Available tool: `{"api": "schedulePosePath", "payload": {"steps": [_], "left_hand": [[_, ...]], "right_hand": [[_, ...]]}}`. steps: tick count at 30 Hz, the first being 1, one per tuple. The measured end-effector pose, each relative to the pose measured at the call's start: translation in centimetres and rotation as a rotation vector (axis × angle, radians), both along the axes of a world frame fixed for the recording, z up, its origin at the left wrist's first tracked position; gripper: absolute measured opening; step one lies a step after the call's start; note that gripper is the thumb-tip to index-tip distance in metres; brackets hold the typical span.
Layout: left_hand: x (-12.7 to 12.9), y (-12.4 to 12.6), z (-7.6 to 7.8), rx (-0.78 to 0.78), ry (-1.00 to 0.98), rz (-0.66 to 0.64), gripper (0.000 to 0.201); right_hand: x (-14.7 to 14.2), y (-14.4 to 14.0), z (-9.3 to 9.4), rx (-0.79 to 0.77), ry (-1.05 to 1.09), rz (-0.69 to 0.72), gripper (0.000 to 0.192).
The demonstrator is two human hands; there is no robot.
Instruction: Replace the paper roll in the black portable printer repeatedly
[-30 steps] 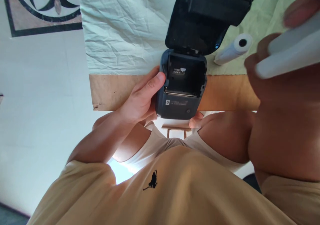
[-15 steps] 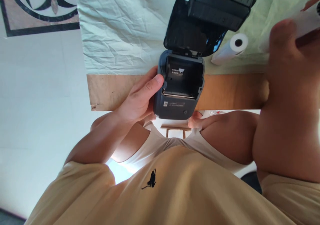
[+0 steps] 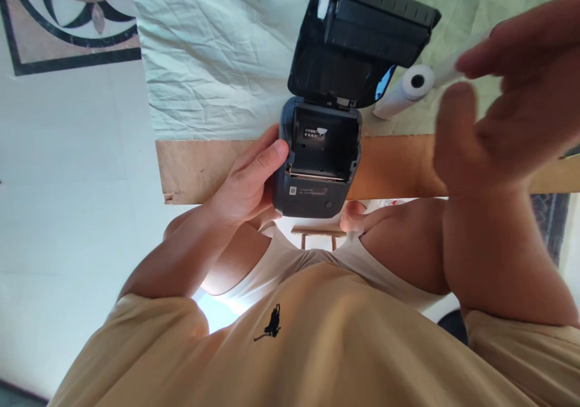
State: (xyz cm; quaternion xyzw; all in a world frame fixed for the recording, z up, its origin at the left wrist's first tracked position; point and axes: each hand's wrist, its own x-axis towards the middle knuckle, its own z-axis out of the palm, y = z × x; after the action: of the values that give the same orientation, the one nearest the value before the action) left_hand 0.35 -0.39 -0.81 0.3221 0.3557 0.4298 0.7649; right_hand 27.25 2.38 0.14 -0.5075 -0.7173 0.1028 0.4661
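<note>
My left hand (image 3: 247,183) grips the left side of a dark portable label printer (image 3: 312,198), thumb on its edge. The printer's lid (image 3: 347,63) is swung up and back, and its paper bay is bare inside, with a small printed label. Over the right side of the table, my right hand (image 3: 502,111) is open and slightly blurred, thumb and forefinger apart with nothing seen between them. A white paper roll (image 3: 401,96) with a dark core hole lies just right of the lid. Behind my right fingers, another white roll (image 3: 453,66) is partly hidden.
A wrinkled pale green cloth (image 3: 212,63) covers the table, leaving its wooden front edge (image 3: 190,171) bare. My thighs are beneath that edge, with a wooden stool (image 3: 317,232) part between them. Patterned floor tiles (image 3: 86,20) show at upper left.
My right hand has let go of a white roll and moved left, its fingers opening. The printer, still in my left hand, has shifted slightly left in view.
</note>
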Motion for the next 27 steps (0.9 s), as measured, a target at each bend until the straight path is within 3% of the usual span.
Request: {"api": "schedulePosePath", "payload": {"steps": [2, 5, 8, 11, 15, 20, 24, 27], "left_hand": [[0.0, 0.0, -0.2, 0.012, -0.007, -0.008, 0.037], [-0.1, 0.0, -0.6, 0.025, -0.029, -0.006, 0.039], [-0.1, 0.0, -0.8, 0.050, -0.079, -0.026, 0.038], [-0.1, 0.0, -0.7, 0.045, -0.091, -0.036, 0.038], [-0.2, 0.0, -0.6, 0.024, -0.059, -0.016, 0.038], [-0.1, -0.1, -0.4, 0.033, -0.054, -0.015, 0.040], [0.0, -0.1, -0.1, 0.002, -0.022, -0.006, 0.038], [0.1, -0.1, 0.0, -0.017, -0.001, 0.013, 0.039]], "right_hand": [[-1.3, 0.0, 0.0, 0.046, -0.181, 0.054, 0.038], [-2.0, 0.4, -0.6, -0.146, -0.333, 0.078, 0.048], [-1.8, 0.8, -1.1, -0.282, -0.333, 0.076, 0.050], [-1.5, 0.8, -1.0, -0.200, -0.290, 0.114, 0.052], [-1.7, 0.6, -0.8, -0.144, -0.267, 0.298, 0.054], [-2.2, 0.5, -1.4, -0.125, -0.291, 0.163, 0.036], [-1.7, 0.1, -0.6, -0.164, -0.346, 0.148, 0.048], [-1.3, -0.5, 0.3, -0.130, -0.148, 0.162, 0.059]]}}
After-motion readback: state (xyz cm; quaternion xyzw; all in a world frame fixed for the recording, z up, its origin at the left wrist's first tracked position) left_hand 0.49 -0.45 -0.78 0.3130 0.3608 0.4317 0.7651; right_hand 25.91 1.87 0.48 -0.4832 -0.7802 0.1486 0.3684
